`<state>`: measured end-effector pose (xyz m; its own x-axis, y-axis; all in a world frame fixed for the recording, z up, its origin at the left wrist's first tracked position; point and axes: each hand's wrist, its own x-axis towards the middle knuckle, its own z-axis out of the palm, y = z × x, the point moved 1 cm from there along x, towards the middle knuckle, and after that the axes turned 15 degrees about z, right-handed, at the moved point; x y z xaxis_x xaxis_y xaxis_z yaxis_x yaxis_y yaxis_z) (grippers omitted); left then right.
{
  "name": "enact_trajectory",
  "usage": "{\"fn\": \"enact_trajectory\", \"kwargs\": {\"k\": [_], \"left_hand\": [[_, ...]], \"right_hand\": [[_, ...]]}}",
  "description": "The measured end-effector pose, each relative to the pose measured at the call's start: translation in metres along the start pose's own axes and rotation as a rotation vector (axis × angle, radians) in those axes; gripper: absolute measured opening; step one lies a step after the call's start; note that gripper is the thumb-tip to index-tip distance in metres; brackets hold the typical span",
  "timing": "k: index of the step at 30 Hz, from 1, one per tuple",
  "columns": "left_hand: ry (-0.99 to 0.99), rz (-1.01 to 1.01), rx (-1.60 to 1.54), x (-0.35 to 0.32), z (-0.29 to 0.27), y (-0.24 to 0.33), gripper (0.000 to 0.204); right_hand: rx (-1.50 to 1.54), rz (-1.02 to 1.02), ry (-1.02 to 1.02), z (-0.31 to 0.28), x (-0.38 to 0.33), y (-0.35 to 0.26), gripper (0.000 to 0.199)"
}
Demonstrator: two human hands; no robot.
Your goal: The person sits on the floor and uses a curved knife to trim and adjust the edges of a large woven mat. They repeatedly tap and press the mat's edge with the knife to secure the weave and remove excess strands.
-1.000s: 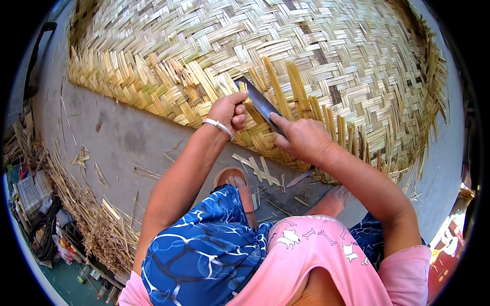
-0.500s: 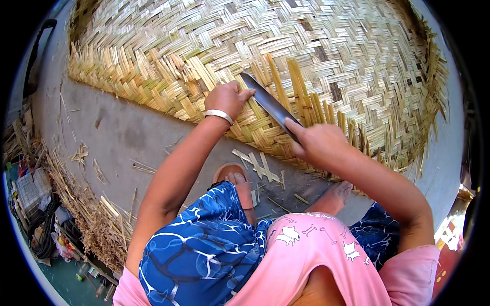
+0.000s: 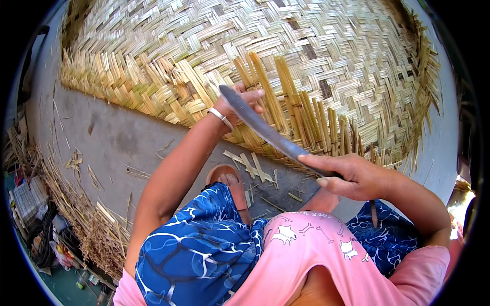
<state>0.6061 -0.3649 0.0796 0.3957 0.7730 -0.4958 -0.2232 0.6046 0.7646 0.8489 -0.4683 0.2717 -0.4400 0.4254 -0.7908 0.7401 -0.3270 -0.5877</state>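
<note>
Right hand [image 3: 360, 176]: closed round knife [image 3: 271, 136], tip toward 10 o'clock.
Left hand [image 3: 225, 108]: partly behind knife; cannot tell what it grips.
Mat [image 3: 337, 56]: spread toward 12 o'clock.

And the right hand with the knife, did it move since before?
Yes: the right hand has moved right and down the picture, judged against the mat.

Curved grey blade [image 3: 269, 133], aslant over the ragged near edge of a broad, straw-coloured woven mat [image 3: 286, 35]
</note>
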Motion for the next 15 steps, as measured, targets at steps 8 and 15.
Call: {"fn": "enact_trajectory", "kwargs": {"k": [8,15], "left_hand": [[0.273,0.066,0.261,-0.03,0.01,-0.004,0.024],[0.224,0.065,0.055,-0.038,-0.004,-0.013,0.023]], "right_hand": [[0.165,0.292,-0.01,-0.006,0.034,0.01,0.049],[-0.207,0.279,0.132,-0.016,0.059,0.002,0.051]]}}
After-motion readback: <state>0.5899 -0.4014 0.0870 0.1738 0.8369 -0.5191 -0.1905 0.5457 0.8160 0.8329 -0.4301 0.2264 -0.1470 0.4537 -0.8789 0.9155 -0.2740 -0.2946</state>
